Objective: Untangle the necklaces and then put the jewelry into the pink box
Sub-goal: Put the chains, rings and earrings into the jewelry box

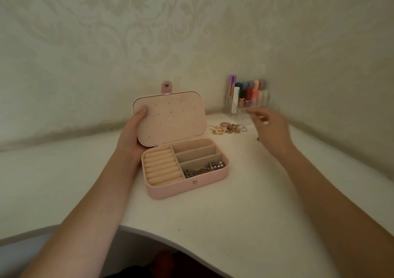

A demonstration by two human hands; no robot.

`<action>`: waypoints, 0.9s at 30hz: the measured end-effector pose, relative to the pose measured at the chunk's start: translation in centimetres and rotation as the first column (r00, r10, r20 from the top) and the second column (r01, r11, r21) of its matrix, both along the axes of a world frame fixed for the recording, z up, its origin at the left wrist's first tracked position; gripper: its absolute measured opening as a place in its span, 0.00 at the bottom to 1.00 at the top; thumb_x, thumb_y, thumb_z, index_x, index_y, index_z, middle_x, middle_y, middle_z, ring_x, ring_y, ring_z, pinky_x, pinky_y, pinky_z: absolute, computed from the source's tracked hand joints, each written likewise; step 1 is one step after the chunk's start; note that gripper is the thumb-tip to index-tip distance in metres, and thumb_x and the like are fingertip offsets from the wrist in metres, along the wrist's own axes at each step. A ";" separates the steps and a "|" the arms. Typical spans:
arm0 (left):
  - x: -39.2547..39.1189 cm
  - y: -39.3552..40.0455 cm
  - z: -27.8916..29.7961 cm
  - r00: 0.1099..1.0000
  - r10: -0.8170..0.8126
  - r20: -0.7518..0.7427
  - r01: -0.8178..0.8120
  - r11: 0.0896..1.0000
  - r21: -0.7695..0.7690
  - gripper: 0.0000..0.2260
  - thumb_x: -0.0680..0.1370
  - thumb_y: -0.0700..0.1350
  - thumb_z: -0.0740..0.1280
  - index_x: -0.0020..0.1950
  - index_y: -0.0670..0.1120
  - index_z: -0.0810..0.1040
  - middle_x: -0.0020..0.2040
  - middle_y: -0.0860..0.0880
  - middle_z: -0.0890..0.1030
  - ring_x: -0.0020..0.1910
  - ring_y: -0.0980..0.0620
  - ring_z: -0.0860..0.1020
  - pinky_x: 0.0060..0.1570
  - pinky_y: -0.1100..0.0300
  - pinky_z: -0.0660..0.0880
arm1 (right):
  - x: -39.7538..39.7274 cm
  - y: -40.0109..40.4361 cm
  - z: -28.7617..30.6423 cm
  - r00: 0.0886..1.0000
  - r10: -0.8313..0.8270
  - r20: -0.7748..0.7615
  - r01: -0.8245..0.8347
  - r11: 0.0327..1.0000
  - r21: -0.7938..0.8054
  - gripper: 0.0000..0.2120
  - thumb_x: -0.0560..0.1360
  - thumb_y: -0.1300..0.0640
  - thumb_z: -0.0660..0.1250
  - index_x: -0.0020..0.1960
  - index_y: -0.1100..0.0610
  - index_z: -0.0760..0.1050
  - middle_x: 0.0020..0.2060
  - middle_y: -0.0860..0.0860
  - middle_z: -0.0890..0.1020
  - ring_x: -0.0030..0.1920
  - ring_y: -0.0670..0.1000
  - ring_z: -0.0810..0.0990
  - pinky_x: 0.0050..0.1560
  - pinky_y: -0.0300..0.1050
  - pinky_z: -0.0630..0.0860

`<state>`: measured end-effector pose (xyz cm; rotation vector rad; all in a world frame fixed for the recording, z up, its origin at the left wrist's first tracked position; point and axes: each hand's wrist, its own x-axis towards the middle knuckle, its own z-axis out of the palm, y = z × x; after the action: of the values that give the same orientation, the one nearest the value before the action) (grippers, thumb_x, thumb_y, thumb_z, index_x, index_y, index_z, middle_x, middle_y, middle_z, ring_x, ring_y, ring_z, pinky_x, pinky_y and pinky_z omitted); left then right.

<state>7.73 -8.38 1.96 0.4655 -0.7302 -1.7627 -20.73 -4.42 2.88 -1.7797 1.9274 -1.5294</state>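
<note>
In pink box point(187, 184): metal chain tangle point(203, 169), ridged velvet rolls point(162, 167).

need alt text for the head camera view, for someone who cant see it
An open pink jewelry box sits on a white table, silver chain jewelry in its nearest compartment. The left hand holds the lid while the blurred right hand reaches toward loose beaded jewelry.

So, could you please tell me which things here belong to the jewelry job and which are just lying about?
Belongs to the job:
pink box, lid held by left hand
chain jewelry in its nearest compartment
loose jewelry on the table
right hand, blurred, above it

Just lying about:
clear organizer with colored tubes
</note>
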 end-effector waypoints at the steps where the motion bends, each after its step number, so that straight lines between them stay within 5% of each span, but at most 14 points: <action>1: 0.0 -0.1 0.1 1.000 -0.006 0.001 0.006 1.000 -0.002 0.16 0.79 0.51 0.61 0.62 0.45 0.77 0.61 0.42 0.80 0.59 0.41 0.78 0.61 0.43 0.71 | -1.9 -0.1 -0.5 0.990 -0.125 -0.059 0.131 0.986 0.107 0.12 0.78 0.58 0.63 0.60 0.53 0.79 0.56 0.51 0.81 0.49 0.51 0.78 0.58 0.46 0.73; 3: -0.1 0.0 0.2 1.000 -0.004 -0.001 0.004 1.000 0.005 0.16 0.78 0.51 0.61 0.62 0.45 0.77 0.61 0.43 0.80 0.58 0.41 0.79 0.60 0.43 0.71 | -4.9 0.0 -1.4 0.968 -0.233 -0.093 0.251 0.915 0.315 0.14 0.77 0.52 0.65 0.61 0.52 0.78 0.58 0.54 0.80 0.58 0.57 0.77 0.64 0.54 0.69; 5: -0.1 0.1 0.3 1.000 0.027 0.003 -0.027 1.000 0.012 0.16 0.78 0.51 0.62 0.61 0.45 0.77 0.59 0.42 0.81 0.56 0.41 0.80 0.57 0.44 0.72 | -5.6 0.4 -1.4 0.981 -0.191 -0.015 0.182 0.905 0.385 0.14 0.76 0.50 0.66 0.58 0.55 0.80 0.57 0.54 0.81 0.58 0.56 0.77 0.63 0.50 0.70; 7: -0.2 0.2 0.3 0.999 0.044 0.013 -0.044 0.999 0.014 0.14 0.78 0.50 0.62 0.59 0.45 0.78 0.57 0.42 0.82 0.52 0.41 0.82 0.55 0.44 0.73 | -4.9 0.8 -1.1 0.992 -0.112 0.063 0.080 0.924 0.373 0.14 0.74 0.49 0.70 0.54 0.56 0.82 0.51 0.52 0.82 0.53 0.51 0.78 0.55 0.43 0.71; 15: -0.1 0.5 0.1 1.000 -0.021 -0.014 0.020 0.998 -0.057 0.17 0.79 0.50 0.60 0.64 0.44 0.76 0.61 0.42 0.80 0.59 0.41 0.78 0.60 0.43 0.71 | -1.5 0.4 -1.6 0.957 -0.130 -0.260 0.204 0.937 0.282 0.05 0.72 0.61 0.71 0.46 0.59 0.83 0.46 0.55 0.84 0.49 0.54 0.79 0.49 0.43 0.73; 18: 0.0 0.3 0.1 0.999 -0.031 -0.015 0.030 0.997 -0.073 0.19 0.78 0.50 0.60 0.66 0.44 0.75 0.64 0.42 0.78 0.62 0.40 0.76 0.62 0.41 0.71 | 0.5 0.5 -1.0 1.000 0.023 -0.014 -0.020 0.979 0.203 0.05 0.70 0.63 0.73 0.45 0.56 0.80 0.44 0.53 0.83 0.43 0.48 0.79 0.47 0.38 0.72; 20: -0.1 0.4 0.1 0.998 -0.053 -0.025 0.051 0.995 -0.082 0.17 0.79 0.50 0.59 0.60 0.44 0.80 0.62 0.42 0.79 0.59 0.40 0.78 0.58 0.40 0.74 | 2.7 1.0 0.0 0.948 0.240 0.207 -0.253 0.967 0.039 0.08 0.69 0.67 0.73 0.46 0.59 0.79 0.43 0.52 0.83 0.42 0.45 0.80 0.47 0.34 0.75; 23: -0.1 0.4 0.1 0.997 -0.073 -0.016 0.071 0.994 -0.087 0.17 0.78 0.50 0.60 0.62 0.44 0.78 0.64 0.42 0.78 0.61 0.40 0.77 0.59 0.39 0.73 | 5.7 1.6 0.6 0.874 0.453 0.174 -0.452 0.891 -0.048 0.12 0.68 0.71 0.71 0.44 0.55 0.78 0.40 0.47 0.82 0.41 0.41 0.80 0.47 0.33 0.76; 27: -0.3 0.5 0.2 0.997 -0.073 -0.014 0.071 0.994 -0.080 0.17 0.77 0.50 0.60 0.58 0.43 0.81 0.61 0.42 0.79 0.58 0.41 0.79 0.55 0.38 0.74 | 6.7 1.7 -0.3 0.851 0.525 0.016 -0.525 0.849 0.055 0.12 0.70 0.69 0.70 0.46 0.53 0.79 0.43 0.45 0.82 0.46 0.41 0.80 0.53 0.30 0.73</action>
<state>7.42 -7.91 2.14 0.3743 -0.8109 -1.7954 -14.07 -2.69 2.63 -2.0471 1.2935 -1.2585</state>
